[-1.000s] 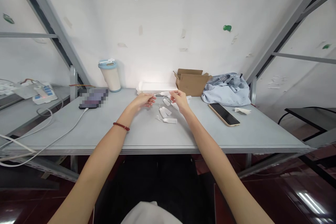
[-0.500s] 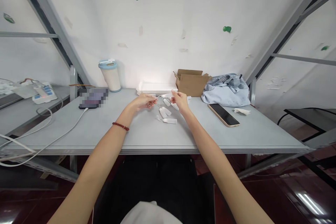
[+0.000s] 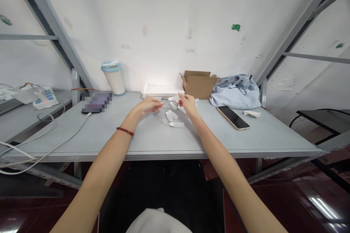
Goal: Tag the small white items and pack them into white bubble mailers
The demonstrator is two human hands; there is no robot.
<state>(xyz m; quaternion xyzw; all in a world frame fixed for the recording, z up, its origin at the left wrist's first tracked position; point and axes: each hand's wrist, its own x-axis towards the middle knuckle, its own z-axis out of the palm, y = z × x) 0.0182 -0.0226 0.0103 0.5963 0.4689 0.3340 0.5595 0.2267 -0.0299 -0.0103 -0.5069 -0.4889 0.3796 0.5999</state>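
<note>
White corded piece (image 3: 172, 98), over the grey table (image 3: 153, 138) between two hands: at left, the left hand (image 3: 150, 106), fingers curled and nearly closed, pinches its thin cord (image 3: 164, 99); at right, the right hand (image 3: 187, 104) grips the body between thumb and forefinger. Handling appears under way; similar loose pieces (image 3: 176, 125) lie between and below the hands, their completion impossible to judge. The held body looks slim, pale and plain, the cord curved.
</note>
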